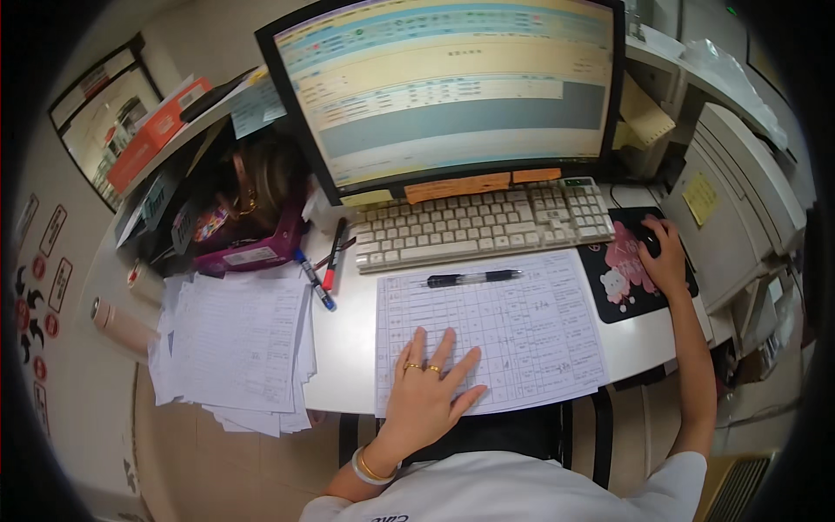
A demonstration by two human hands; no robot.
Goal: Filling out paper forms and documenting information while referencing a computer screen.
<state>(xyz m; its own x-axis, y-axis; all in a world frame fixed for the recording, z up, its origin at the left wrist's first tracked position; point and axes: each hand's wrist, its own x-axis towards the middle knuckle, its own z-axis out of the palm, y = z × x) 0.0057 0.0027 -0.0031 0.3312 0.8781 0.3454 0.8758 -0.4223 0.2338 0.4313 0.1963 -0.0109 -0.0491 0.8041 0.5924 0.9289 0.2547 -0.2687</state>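
My left hand [428, 387] lies flat on a printed table form [557, 348] filled with handwriting, its fingers spread and two rings on them. Nothing is in that hand. Across the top of the form rests a black pen [474, 278] with a clear barrel. On the right, my right hand [666, 265] is closed over a dark computer mouse, which it mostly hides. Beneath is a black mouse pad [609, 297] with a pink cartoon picture. The monitor [461, 96] in front of me is lit, showing a table of rows.
A white keyboard [470, 228] stands between form and monitor. Left of the form lie a red-capped marker [334, 257], a blue pen [315, 283] and a stack of papers [235, 339]. Beyond are a purple box [252, 254] and a pale pink bottle [122, 326]. A beige machine [739, 204] borders the right.
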